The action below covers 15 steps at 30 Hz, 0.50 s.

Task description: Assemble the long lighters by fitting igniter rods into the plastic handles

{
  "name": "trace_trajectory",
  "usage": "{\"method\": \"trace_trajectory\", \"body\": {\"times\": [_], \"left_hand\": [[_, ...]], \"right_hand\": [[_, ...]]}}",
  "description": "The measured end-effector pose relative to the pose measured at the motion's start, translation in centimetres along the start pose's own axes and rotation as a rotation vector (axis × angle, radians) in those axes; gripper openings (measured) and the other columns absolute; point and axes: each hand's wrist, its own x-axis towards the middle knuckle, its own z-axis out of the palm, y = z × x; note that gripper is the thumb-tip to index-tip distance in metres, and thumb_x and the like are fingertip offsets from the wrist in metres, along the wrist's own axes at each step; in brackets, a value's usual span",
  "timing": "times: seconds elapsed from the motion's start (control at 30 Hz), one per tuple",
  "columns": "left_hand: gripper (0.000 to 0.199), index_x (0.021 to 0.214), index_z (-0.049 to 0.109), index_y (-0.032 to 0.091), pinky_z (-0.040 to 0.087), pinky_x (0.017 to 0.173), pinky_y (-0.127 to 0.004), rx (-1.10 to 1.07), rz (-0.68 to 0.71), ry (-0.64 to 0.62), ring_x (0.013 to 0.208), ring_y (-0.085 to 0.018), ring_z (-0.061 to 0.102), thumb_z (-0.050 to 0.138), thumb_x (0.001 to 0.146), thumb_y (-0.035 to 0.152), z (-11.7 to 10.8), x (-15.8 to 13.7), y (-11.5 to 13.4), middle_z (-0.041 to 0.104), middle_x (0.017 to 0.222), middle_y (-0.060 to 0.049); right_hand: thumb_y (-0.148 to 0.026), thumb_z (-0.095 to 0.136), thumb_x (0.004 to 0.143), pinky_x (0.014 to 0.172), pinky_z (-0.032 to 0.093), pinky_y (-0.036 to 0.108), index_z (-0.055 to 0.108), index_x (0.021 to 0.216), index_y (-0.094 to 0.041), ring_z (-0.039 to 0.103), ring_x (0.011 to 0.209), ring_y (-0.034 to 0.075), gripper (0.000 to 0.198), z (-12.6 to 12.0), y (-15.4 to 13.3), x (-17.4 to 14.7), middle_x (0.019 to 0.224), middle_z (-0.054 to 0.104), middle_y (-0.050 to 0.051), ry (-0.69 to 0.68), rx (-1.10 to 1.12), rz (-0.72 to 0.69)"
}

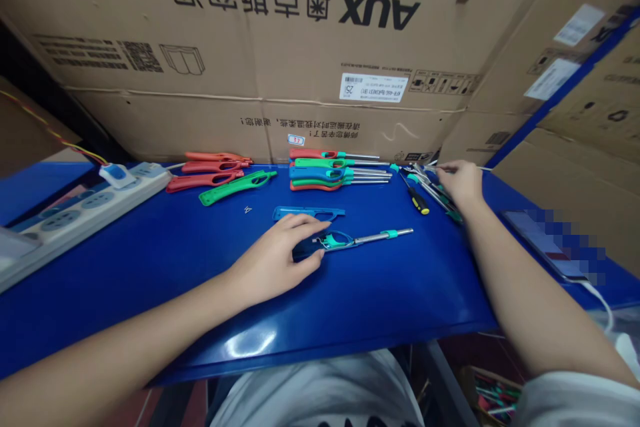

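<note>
My left hand [280, 257] lies at the middle of the table, thumb and fingers curved around the handle of a half-assembled stick lighter [370, 238]. Its blue shell shows a teal trigger, and its metal tube points right with a teal piece on it. Just behind is a loose blue handle half [333, 213]. At the back right, my right hand [461, 181] reaches into a pile of metal tubes [434, 192] with teal parts; its fingertips are pinched together, and what they hold is hidden. Beside that pile lies a black-and-yellow screwdriver [418, 201].
Several stick lighters [320, 173] are stacked at the back. Red handle halves [205, 181] and a green one [235, 188] lie left of them, near a small metal piece [248, 209]. A power strip [90, 207] runs along the left, a phone [545, 243] lies right, and cardboard [280, 80] stands behind.
</note>
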Motion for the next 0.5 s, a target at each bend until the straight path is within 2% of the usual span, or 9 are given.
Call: {"method": "trace_trajectory", "body": {"times": [0.13,0.17,0.23,0.33,0.4,0.5], "left_hand": [[0.037,0.123,0.071,0.018,0.057,0.094,-0.037,-0.397,-0.171,0.162,0.107,-0.023,0.069,0.064,0.091,0.036,0.6,0.4,0.4,0.072,0.121,-0.009],[0.038,0.123,0.071,0.017,0.057,0.094,-0.037,-0.504,-0.221,0.176,0.107,-0.023,0.07,0.065,0.09,0.038,0.7,0.5,0.5,0.073,0.121,-0.009],[0.043,0.126,0.069,0.017,0.055,0.099,-0.038,-0.687,-0.319,0.177,0.11,-0.023,0.07,0.067,0.089,0.04,0.8,0.7,0.9,0.074,0.123,-0.009],[0.046,0.127,0.069,0.019,0.054,0.102,-0.038,-0.845,-0.387,0.211,0.112,-0.024,0.07,0.071,0.088,0.042,0.8,0.8,1.3,0.073,0.125,-0.008],[0.039,0.117,0.075,0.019,0.055,0.099,-0.037,-0.891,-0.381,0.242,0.111,-0.024,0.07,0.073,0.086,0.044,0.8,0.8,1.5,0.074,0.123,-0.008],[0.032,0.099,0.08,0.017,0.055,0.095,-0.035,-0.934,-0.377,0.279,0.107,-0.025,0.07,0.076,0.083,0.045,0.9,0.8,1.2,0.076,0.115,-0.009]], "right_hand": [[-0.033,0.064,0.087,0.082,0.059,0.035,0.078,0.098,-0.018,0.073,0.09,0.022,0.023,-1.1,-6.0,-2.2,0.103,0.077,0.01,0.065,0.337,-0.071],[-0.036,0.069,0.085,0.084,0.059,0.036,0.078,0.098,-0.02,0.073,0.09,0.022,0.023,-1.3,-7.9,-3.3,0.105,0.077,0.009,0.036,0.559,-0.085],[-0.039,0.078,0.079,0.087,0.058,0.037,0.079,0.094,-0.023,0.072,0.09,0.02,0.022,-1.6,-11.4,-6.2,0.1,0.078,0.006,-0.135,0.907,-0.061],[-0.038,0.084,0.075,0.088,0.058,0.035,0.08,0.091,-0.025,0.07,0.088,0.018,0.021,-1.7,-15.4,-10.7,0.1,0.077,0.004,-0.481,1.196,-0.006],[-0.038,0.085,0.074,0.081,0.06,0.034,0.079,0.086,-0.023,0.069,0.084,0.016,0.02,-1.4,-16.8,-12.9,0.102,0.075,0.004,-0.659,1.283,-0.008],[-0.039,0.085,0.073,0.07,0.061,0.031,0.074,0.088,-0.022,0.069,0.082,0.016,0.026,-0.8,-17.3,-14.4,0.094,0.072,0.004,-0.88,1.335,-0.003]]}}
